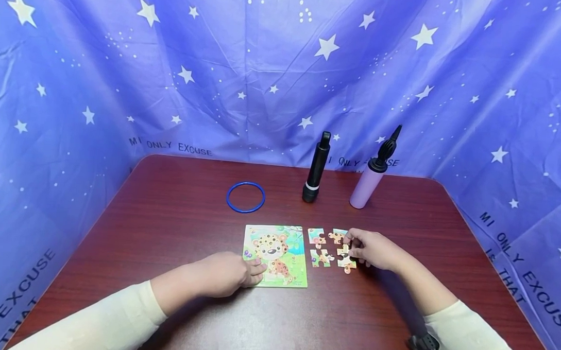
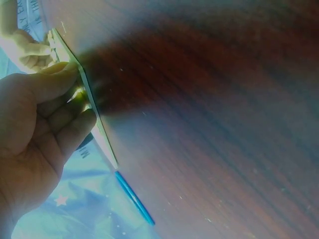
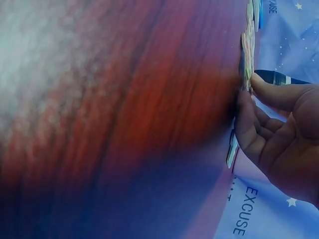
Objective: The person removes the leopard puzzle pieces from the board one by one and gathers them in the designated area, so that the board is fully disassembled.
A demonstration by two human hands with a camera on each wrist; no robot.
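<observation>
A square cartoon leopard puzzle board point(image 1: 296, 247) lies flat on the table. My left hand point(image 1: 228, 276) rests at its lower left corner, with extended fingers point(image 1: 257, 269) on the picture; in the left wrist view, the thumb point(image 2: 60, 79) is at the board's edge. To the right, several loose jigsaw pieces point(image 1: 318, 257) lie in two rows. At the right-hand pieces, my right hand point(image 1: 377, 250) pinches a puzzle piece point(image 3: 247, 64) between thumb and index finger. Those fingers partly cover the upper right piece point(image 1: 337, 237) and the lower right piece point(image 1: 346, 260).
Behind the board lies a blue ring point(image 1: 245, 212). A black cylindrical pump point(image 1: 316, 168) and a purple pump point(image 1: 367, 187) with a black handle stand farther back. A blue starry curtain point(image 1: 246, 81) surrounds the dark red table point(image 1: 182, 202).
</observation>
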